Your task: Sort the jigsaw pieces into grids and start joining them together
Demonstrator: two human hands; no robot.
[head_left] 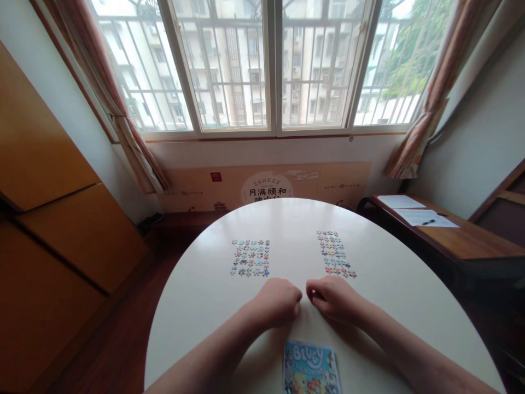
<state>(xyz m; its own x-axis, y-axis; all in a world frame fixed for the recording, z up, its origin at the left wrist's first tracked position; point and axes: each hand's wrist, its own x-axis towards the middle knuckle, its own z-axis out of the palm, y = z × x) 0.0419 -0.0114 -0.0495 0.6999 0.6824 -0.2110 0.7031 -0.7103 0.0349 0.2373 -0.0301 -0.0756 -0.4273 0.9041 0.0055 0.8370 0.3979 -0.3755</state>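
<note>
My left hand (279, 302) and my right hand (334, 298) rest side by side on the white round table (205, 295), both curled into loose fists with fingertips nearly touching. What the curled fingers hold, if anything, is hidden. Just beyond the left hand lies a block of loose jigsaw pieces (250, 258) laid out in rows. A second, narrower group of jigsaw pieces (334, 253) lies beyond the right hand. A blue picture card or box lid (311, 368) printed "Bluey" lies at the near edge, between my forearms.
A dark wooden side table (459, 241) with white papers (414, 210) and a pen stands to the right. A wooden cabinet (53, 219) fills the left. A printed cardboard panel (266, 186) leans under the barred window.
</note>
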